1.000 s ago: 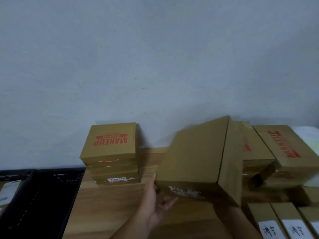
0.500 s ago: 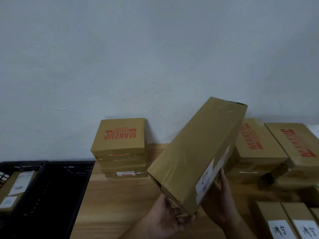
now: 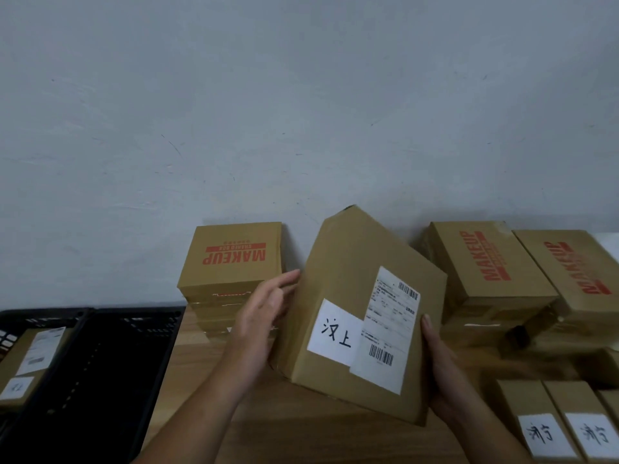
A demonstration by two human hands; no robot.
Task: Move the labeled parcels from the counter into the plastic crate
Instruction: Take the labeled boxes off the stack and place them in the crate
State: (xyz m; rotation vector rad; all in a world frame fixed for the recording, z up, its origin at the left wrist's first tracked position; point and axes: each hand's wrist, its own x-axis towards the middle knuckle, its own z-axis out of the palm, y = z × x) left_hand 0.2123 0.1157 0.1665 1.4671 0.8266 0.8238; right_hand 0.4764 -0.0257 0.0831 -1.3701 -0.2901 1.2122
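Observation:
I hold a brown cardboard parcel (image 3: 348, 296) tilted above the wooden counter (image 3: 301, 426), its face with a white handwritten label and a shipping label turned toward me. My left hand (image 3: 264, 316) lies along its left side, fingers mostly straight. My right hand (image 3: 438, 366) holds its right edge from below, thumb on the front face. A black plastic crate (image 3: 110, 370) stands at the left, apparently with nothing in it.
A stack of MAKEUP boxes (image 3: 231, 269) stands against the wall behind my left hand. More MAKEUP boxes (image 3: 485, 272) lie at the right. Small labeled parcels (image 3: 542, 426) sit at the bottom right. Another crate (image 3: 13, 316) at the far left holds a labeled parcel (image 3: 30, 360).
The parcel has been lifted off the counter and rotated in both hands until its labeled face points at me. My left hand shifted from under it to its left side.

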